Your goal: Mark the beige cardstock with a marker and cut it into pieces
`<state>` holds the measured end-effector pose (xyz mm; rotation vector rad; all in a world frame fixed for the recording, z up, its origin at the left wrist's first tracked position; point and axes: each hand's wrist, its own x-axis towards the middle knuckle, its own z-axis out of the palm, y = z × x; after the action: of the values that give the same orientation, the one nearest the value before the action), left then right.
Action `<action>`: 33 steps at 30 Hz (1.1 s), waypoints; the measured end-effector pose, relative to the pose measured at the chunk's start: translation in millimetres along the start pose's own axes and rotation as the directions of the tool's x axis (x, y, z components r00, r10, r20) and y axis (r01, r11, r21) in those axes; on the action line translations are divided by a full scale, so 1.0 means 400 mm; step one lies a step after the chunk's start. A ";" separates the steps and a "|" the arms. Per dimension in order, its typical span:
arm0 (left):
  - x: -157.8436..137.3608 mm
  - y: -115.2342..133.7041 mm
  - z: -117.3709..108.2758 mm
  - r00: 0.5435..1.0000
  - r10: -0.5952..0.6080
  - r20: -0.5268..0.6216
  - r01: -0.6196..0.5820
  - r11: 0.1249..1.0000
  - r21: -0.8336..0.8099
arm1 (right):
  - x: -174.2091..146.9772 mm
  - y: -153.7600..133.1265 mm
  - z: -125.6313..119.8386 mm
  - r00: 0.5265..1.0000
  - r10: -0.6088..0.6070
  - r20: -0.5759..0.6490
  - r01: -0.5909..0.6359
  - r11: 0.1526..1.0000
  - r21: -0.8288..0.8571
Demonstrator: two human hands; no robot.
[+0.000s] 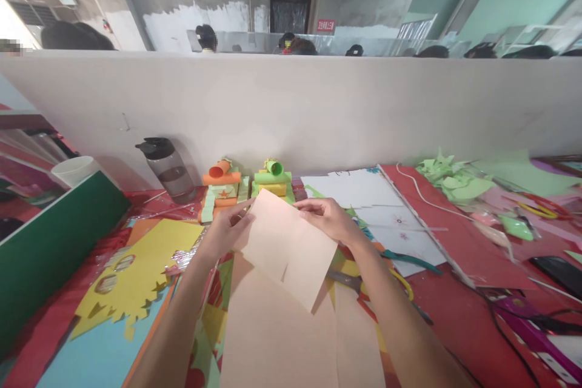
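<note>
A cream sheet of paper (pixel 277 242) is held up between my two hands, with a short slit or mark near its lower edge. My left hand (pixel 230 227) pinches its left edge. On the upper right edge, my right hand (pixel 325 215) is closed on the same sheet. Below it lie larger cream sheets (pixel 277 339) on the table. Just beyond my hands stand two rolled-paper models, one orange (pixel 221 179) and one green and yellow (pixel 273 179). Scissors with grey and yellow parts (pixel 348 282) lie partly hidden under my right forearm.
Cut yellow paper (pixel 131 273) and blue paper (pixel 107 345) lie left, near a green board (pixel 59 260) and a water bottle (pixel 167 170). Right are drawings (pixel 395 224), a red board (pixel 436 224), green scraps (pixel 454 179) and a phone (pixel 557 273). A white partition (pixel 291 109) stands behind.
</note>
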<state>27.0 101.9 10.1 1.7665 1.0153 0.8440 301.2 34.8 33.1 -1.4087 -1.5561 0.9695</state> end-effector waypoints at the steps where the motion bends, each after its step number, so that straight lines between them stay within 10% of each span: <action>1: 0.000 0.001 0.001 1.000 -0.003 -0.013 0.003 1.000 -0.011 | 0.001 0.006 -0.003 1.000 0.005 -0.010 -0.005 1.000 -0.005; 33: -0.005 0.009 -0.020 0.992 -0.118 -0.042 0.115 0.990 -0.078 | -0.014 -0.012 -0.035 0.993 0.054 0.106 -0.056 0.998 0.015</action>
<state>20.0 102.0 15.9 1.6146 1.0921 0.8422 312.8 29.1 42.4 -1.4146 -1.5880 1.1040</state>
